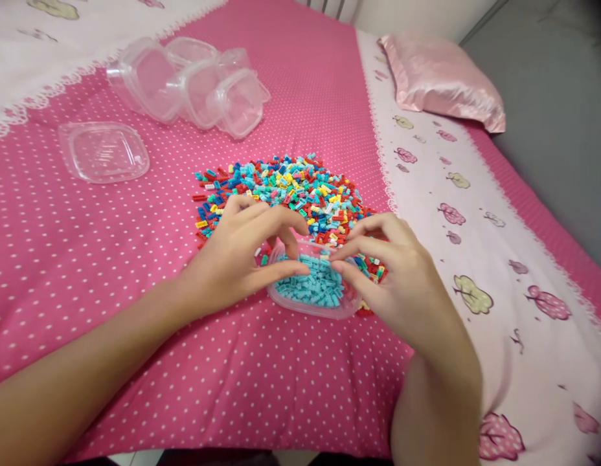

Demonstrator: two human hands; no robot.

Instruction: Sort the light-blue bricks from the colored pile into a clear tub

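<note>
A clear plastic container point(320, 312) sits near the bed's front edge, with light-blue toy bricks point(313, 285) covering its bottom. Over its left side hovers my left hand point(247, 249), thumb and fingers apart and nothing visible between them. My right hand point(395, 272) is at the container's right side, thumb and index fingertip pinched together above the rim. Whatever that pinch holds, if anything, is too small to make out. Just behind the container spreads a heap of mixed small bricks point(291, 188) in red, blue, yellow, green and white, partly covered by both hands.
Several clear containers point(198, 90) lie in a cluster at the back left. A clear lid or shallow container point(106, 152) rests apart from them. The bed has a pink dotted cover point(184, 388), and a pink satin pillow point(443, 81) lies at the back right.
</note>
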